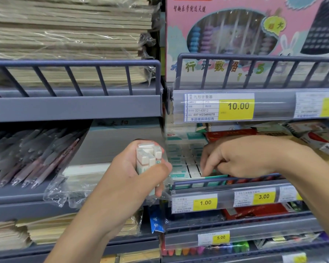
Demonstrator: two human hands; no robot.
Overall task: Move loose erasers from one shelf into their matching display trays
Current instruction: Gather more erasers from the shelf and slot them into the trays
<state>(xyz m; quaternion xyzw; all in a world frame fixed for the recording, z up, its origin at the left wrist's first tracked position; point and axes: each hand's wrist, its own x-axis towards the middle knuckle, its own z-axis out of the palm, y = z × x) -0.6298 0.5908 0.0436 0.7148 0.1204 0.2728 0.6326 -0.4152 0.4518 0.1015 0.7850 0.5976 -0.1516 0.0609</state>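
your left hand [141,168] clamps a bundle of erasers [149,158], just left of the display tray [186,168], long axes upright. your right hand [241,158] reaches into the tray, fingertips [204,170] curled down on the row of erasers there; whether they pinch one i cannot tell. they're probably light, stiff little blocks with slick sleeves, so take each by its long sides.

One head-worn camera looks forward and slightly down, close to the shelf rail [198,184].
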